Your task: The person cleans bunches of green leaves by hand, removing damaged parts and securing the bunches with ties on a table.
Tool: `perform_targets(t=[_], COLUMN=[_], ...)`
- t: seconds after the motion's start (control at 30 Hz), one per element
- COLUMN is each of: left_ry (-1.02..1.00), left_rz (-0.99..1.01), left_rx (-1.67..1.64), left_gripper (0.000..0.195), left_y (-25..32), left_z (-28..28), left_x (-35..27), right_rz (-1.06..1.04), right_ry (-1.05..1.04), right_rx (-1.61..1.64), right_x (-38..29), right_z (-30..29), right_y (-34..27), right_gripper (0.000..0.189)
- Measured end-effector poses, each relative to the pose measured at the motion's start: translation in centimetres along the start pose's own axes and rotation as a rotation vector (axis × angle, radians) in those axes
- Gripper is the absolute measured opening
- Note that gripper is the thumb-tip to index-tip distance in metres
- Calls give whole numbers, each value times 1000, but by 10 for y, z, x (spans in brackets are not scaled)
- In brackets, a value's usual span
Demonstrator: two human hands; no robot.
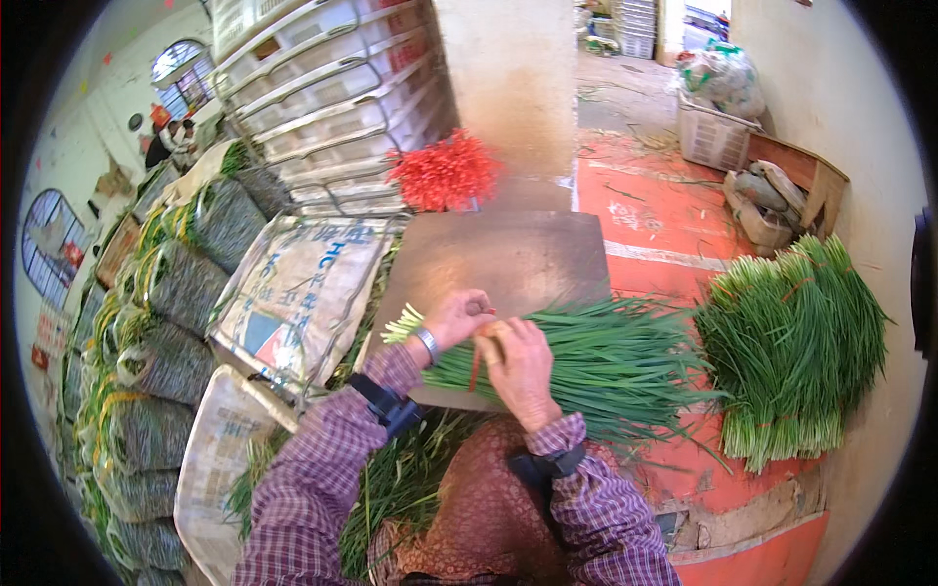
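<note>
A large bundle of green garlic chives [593, 359] lies across a brown board [506, 253], its pale stem ends to the left. Above the bundle, my left hand [458, 316] pinches a red tie [475, 370] that runs around the leaves. My right hand [516, 362] is close beside it, its fingers bent on the same tie. The fingertips of both hands nearly meet, so the tie's ends are mostly hidden. Behind the board stands a bunch of red ties [445, 172].
Tied chives [795, 351] are piled at the right on red flooring. White crates [330, 95] are stacked behind. A printed sack [300, 286] and bagged bundles [187, 286] fill the left. Loose leaves [399, 476] lie below the board. People [172, 143] are far off at the upper left.
</note>
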State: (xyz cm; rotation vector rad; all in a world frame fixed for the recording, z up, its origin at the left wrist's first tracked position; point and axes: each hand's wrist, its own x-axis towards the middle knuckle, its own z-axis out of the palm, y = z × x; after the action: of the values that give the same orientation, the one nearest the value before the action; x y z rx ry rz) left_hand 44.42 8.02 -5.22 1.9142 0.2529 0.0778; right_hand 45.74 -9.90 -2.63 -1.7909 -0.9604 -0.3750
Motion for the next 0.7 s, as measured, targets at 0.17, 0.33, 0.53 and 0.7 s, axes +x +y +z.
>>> perform_targets(t=[0.17,0.33,0.53,0.7], left_ry=[217,353,342,324], left_rz=[3,33,77,50], left_rx=[-32,-37,56,29], left_gripper=[7,11,20,20], left_y=[23,12,8,8], left_z=[40,53,48,43], left_x=[-62,-75,-74,-79], right_rz=[15,35,163,56], right_ry=[4,-124,-162,-267], right_rx=[-75,-136,-19,-249], right_x=[-28,-32,-14,-7], right_z=[-20,-28,-33,-34], right_y=[-4,-11,-3,2], right_gripper=[13,17,19,18])
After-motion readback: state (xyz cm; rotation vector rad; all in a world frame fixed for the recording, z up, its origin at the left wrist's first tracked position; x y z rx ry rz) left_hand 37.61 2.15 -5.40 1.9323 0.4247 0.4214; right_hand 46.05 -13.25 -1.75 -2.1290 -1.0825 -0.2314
